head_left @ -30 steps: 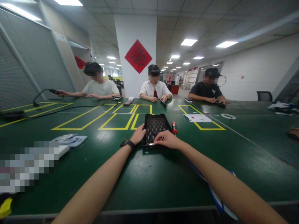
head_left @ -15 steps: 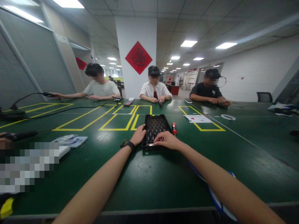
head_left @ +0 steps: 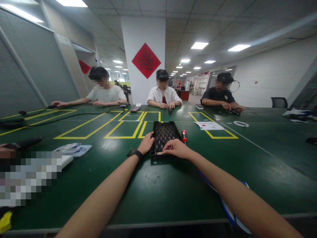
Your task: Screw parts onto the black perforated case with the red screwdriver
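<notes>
A black open tray (head_left: 162, 157) with rows of small fittings inside lies on the green table in front of me. My left hand (head_left: 146, 143) grips its left wall, fingers over the rim. Inside the near end, my right hand (head_left: 176, 148) has thumb and fingers pinched together beside a small pale, yellowish piece (head_left: 159, 153); whether the fingertips hold it or only touch it is too small to tell. A red-handled screwdriver (head_left: 184, 136) lies just right of the tray.
Yellow tape (head_left: 74, 137) outlines areas on the table. A paper sheet (head_left: 209, 125) and a white ring (head_left: 241, 124) lie to the right. Plastic packets (head_left: 76, 149) and a co-worker's hand with a black tool (head_left: 24, 143) are at left. Several people sit opposite.
My hands stay almost where they were at the tray. The small piece by my right fingertips looks yellowish now instead of white. At far left, a co-worker's hand has lowered to the table.
</notes>
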The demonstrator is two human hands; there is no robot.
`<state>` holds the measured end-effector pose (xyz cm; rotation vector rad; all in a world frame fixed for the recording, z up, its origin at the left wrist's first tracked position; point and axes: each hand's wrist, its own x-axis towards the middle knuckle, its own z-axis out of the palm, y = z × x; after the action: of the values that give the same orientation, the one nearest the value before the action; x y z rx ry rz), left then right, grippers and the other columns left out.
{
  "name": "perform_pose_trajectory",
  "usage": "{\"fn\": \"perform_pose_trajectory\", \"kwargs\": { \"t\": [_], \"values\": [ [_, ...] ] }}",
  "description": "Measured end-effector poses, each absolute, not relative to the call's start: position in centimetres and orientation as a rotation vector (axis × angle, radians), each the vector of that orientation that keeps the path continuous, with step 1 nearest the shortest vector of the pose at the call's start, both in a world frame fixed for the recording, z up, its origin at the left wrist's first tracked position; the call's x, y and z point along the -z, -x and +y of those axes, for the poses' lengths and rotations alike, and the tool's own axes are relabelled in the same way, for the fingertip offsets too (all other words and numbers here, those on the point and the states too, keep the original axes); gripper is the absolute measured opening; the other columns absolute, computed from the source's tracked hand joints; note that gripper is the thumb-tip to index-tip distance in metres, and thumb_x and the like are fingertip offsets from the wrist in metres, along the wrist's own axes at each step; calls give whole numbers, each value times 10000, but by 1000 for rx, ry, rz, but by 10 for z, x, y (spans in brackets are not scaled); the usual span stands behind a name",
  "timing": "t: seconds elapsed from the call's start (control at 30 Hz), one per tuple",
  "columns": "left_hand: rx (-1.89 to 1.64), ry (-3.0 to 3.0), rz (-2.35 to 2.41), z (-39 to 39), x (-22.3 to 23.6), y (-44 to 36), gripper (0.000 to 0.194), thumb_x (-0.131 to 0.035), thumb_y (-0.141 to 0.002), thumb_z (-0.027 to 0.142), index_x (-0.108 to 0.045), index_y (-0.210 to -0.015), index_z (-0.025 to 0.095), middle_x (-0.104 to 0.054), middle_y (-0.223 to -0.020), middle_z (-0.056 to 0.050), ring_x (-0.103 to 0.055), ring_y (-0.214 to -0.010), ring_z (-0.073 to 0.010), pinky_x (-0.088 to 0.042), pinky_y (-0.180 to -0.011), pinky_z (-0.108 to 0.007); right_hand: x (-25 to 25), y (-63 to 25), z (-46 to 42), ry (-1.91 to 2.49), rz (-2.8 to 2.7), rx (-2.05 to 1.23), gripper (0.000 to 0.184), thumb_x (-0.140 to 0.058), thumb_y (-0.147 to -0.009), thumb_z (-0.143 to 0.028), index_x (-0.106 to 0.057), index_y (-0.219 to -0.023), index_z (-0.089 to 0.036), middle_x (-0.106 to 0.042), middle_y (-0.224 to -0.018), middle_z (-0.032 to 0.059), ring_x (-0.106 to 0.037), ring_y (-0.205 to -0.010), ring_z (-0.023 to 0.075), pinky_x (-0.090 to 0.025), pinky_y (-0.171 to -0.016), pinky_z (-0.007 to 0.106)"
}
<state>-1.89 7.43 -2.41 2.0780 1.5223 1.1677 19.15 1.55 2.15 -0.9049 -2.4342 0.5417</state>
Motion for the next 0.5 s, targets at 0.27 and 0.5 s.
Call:
{"fn": "perform_pose_trajectory", "kwargs": {
  "t": [0.27, 0.5],
  "values": [
    [-1168, -2070, 1533, 76, 26, 20, 496, -356, -753, 176, -447, -1236, 100, -462, -1294, -111, -397, -1213, -199, -272, -1052, -356, -22, -192, 15, 889, -2445, -559, 252, -606, -739, -376, -705, -849, -172, -667, -738, 37, -549, -661, 118, -385, -639, 226],
    [-1177, -2088, 1510, 76, 26, 20, 508, -353, -753, 184, -442, -1238, 61, -461, -1287, -134, -399, -1206, -203, -269, -1052, -333, -20, -193, 18, 892, -2447, -542, 251, -606, -738, -380, -706, -840, -174, -662, -726, 35, -541, -648, 118, -377, -620, 225]
  ]
}}
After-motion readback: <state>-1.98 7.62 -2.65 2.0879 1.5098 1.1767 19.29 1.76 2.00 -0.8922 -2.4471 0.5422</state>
